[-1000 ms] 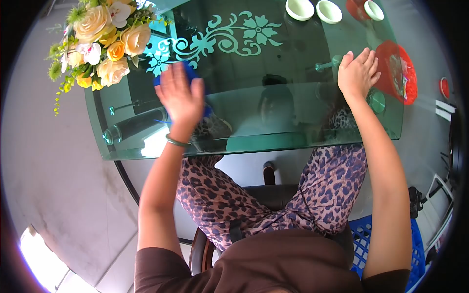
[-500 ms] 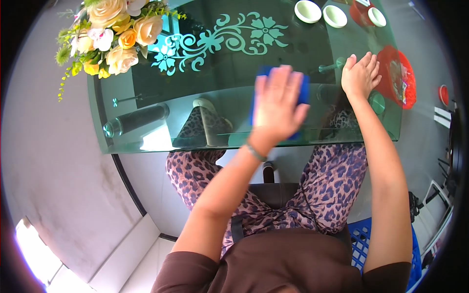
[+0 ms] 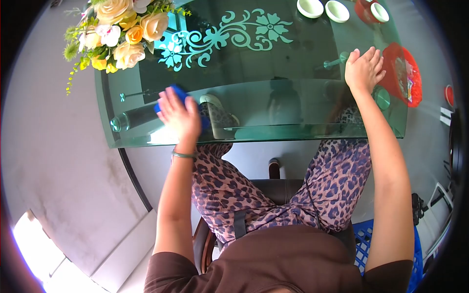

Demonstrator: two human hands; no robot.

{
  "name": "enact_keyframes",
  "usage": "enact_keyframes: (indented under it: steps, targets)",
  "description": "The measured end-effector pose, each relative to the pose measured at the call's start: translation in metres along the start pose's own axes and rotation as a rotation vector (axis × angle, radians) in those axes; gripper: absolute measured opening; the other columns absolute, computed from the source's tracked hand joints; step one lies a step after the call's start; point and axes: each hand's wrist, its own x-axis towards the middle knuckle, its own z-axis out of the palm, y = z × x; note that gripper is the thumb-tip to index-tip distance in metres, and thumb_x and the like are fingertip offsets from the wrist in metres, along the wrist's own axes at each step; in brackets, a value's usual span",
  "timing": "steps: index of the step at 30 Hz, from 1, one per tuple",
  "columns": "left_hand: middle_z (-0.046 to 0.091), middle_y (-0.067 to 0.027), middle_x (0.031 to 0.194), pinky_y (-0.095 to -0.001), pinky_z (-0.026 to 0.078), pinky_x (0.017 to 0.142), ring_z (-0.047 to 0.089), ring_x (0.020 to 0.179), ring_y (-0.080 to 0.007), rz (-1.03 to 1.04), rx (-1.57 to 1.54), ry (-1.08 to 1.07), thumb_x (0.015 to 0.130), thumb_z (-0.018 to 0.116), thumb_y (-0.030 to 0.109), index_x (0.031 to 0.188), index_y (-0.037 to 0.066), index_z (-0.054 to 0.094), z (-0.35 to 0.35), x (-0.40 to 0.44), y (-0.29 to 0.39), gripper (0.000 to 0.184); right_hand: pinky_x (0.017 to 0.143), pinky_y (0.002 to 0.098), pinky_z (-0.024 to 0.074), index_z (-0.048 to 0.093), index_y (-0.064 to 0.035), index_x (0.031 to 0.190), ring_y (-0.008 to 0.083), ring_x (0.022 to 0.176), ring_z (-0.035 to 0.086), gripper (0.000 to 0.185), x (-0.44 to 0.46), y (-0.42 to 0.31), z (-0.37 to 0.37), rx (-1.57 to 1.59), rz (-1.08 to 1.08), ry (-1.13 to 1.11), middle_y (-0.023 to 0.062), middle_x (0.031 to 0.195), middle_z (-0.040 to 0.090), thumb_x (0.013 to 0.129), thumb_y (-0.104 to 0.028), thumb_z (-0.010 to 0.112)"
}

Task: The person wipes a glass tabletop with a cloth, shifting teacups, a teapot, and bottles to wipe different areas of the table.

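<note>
My left hand lies flat over a blue cloth near the left front of the glass table. Its fingers are stretched out, and parts of the cloth show on both sides of the palm. A green bangle circles the wrist. My right hand rests on the glass at the right with its fingers stretched and holds nothing. Just right of it is a red bowl with packets inside, seen partly through the glass edge.
A bouquet of artificial flowers stands at the back left. White small bowls sit along the back right. A blue plastic basket is on the floor by the chair.
My left hand and the blue cloth first swept right to the table's front middle, then came back to the left front. My right hand has stayed in nearly the same place.
</note>
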Motion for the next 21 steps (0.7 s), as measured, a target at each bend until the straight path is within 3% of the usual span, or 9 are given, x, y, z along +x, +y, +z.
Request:
enact_keyframes:
  steps: [3, 5, 9, 16, 21]
  targets:
    - [0.027, -0.017, 0.154, -0.0535, 0.012, 0.115, 0.023, 0.142, -0.0357, 0.299, -0.125, -0.121, 0.089, 0.054, 0.04, 0.148, 0.009, 0.031, -0.03, -0.031, 0.072, 0.071, 0.115, 0.0556, 0.015, 0.031, 0.002, 0.144, 0.0328, 0.144, 0.02, 0.065, 0.0, 0.002, 0.003, 0.0, -0.002, 0.006, 0.0168, 0.152, 0.028, 0.096, -0.041, 0.035]
    - [0.028, -0.019, 0.152, -0.0538, 0.009, 0.115, 0.022, 0.142, -0.0368, 0.392, -0.191, -0.207, 0.088, 0.053, 0.04, 0.147, 0.006, 0.032, -0.042, -0.042, 0.101, 0.071, 0.115, 0.0558, 0.015, 0.031, 0.0021, 0.144, 0.0329, 0.144, 0.02, 0.064, 0.0, 0.001, 0.003, 0.001, -0.005, 0.006, 0.0169, 0.152, 0.028, 0.096, -0.041, 0.035]
    - [0.029, -0.0188, 0.152, -0.0525, 0.011, 0.115, 0.024, 0.141, -0.0363, 0.531, -0.234, -0.234, 0.089, 0.051, 0.04, 0.147, 0.008, 0.032, -0.037, -0.008, 0.102, 0.069, 0.114, 0.0563, 0.0155, 0.032, 0.0027, 0.143, 0.0335, 0.143, 0.02, 0.064, -0.001, 0.001, -0.001, -0.007, -0.006, -0.013, 0.0176, 0.152, 0.028, 0.096, -0.041, 0.036]
    - [0.035, -0.0174, 0.149, -0.0537, 0.017, 0.113, 0.03, 0.139, -0.0355, 0.454, -0.212, 0.051, 0.093, 0.045, 0.048, 0.147, 0.014, 0.034, 0.019, 0.113, 0.136, 0.064, 0.113, 0.0573, 0.0171, 0.033, 0.0033, 0.142, 0.0341, 0.142, 0.023, 0.063, -0.003, 0.003, 0.0, -0.018, -0.033, 0.02, 0.0191, 0.15, 0.031, 0.096, -0.039, 0.037]
    - [0.036, -0.0177, 0.148, -0.0554, 0.017, 0.113, 0.03, 0.139, -0.0343, 0.427, -0.208, 0.12, 0.091, 0.042, 0.052, 0.144, 0.01, 0.037, 0.05, 0.191, 0.172, 0.068, 0.113, 0.0569, 0.0173, 0.033, 0.004, 0.142, 0.0344, 0.141, 0.024, 0.062, -0.004, 0.0, -0.007, -0.01, -0.037, 0.013, 0.0197, 0.15, 0.031, 0.096, -0.038, 0.039]
